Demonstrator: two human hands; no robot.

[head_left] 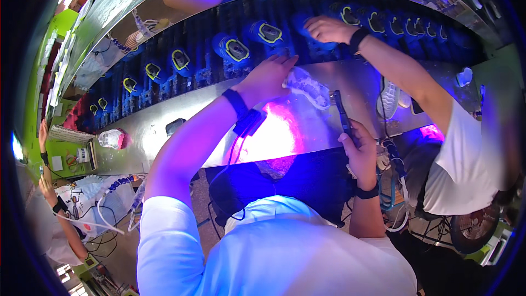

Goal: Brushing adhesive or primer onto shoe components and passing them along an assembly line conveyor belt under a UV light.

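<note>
My left hand (267,79) grips one end of a pale shoe sole (309,89), its fingers lying along the far side of that end. The sole is tilted above the metal bench, lit purple. In my right hand (359,151) is a dark-handled brush (342,111), held upright with its bristle head beside the sole's free end. Beyond my left hand, blue shoe uppers (237,50) with yellow-green collars stand in a row on a dark conveyor (203,74).
At right, a co-worker's hand (331,30) reaches over the conveyor to a blue shoe. Pale soles (389,100) lie on the bench (145,145) there. Further left are a clear-and-pink object (112,138) and a dark phone-like object (175,126). Other people work at left and across the conveyor.
</note>
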